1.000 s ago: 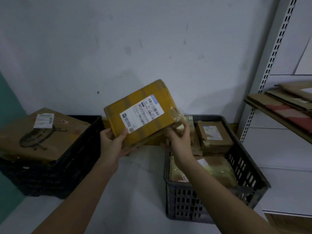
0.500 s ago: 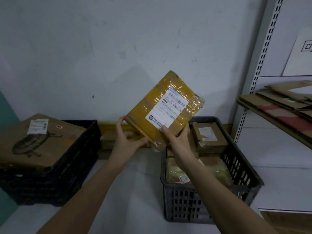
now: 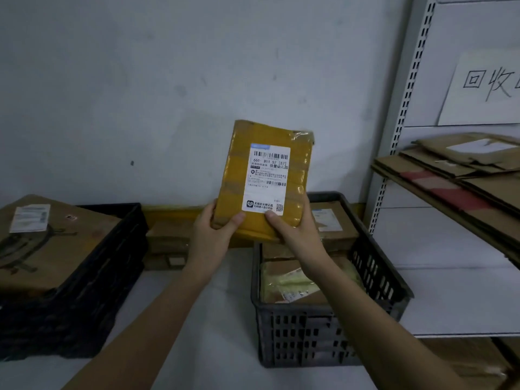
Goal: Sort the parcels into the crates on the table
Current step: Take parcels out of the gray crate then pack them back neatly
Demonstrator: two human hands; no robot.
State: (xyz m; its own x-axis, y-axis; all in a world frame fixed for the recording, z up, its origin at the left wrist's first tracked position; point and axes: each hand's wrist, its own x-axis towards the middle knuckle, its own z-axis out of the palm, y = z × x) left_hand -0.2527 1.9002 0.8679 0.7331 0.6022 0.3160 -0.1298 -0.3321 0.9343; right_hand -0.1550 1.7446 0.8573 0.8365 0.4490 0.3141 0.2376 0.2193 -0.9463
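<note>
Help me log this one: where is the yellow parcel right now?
Head view, centre: the yellow parcel is held upright against the wall by the left hand and right hand, above the grey crate.

Two hands show: the left hand [image 3: 209,235] and the right hand [image 3: 297,233]. Between them is one yellow parcel [image 3: 239,175], bearing one white label [image 3: 267,178]. Two crates stand on the table [image 3: 213,319]: a black crate [image 3: 112,263] on the left and a grey crate [image 3: 323,333] on the right. One large brown box [image 3: 50,249] sits in the black crate. At least three parcels show in the grey crate, though the hands hide part of it. One small box [image 3: 166,246] lies between the crates. One paper sign [image 3: 484,88] hangs by the shelf [image 3: 450,198], which carries a stack of flattened cardboard too overlapped to count.
</note>
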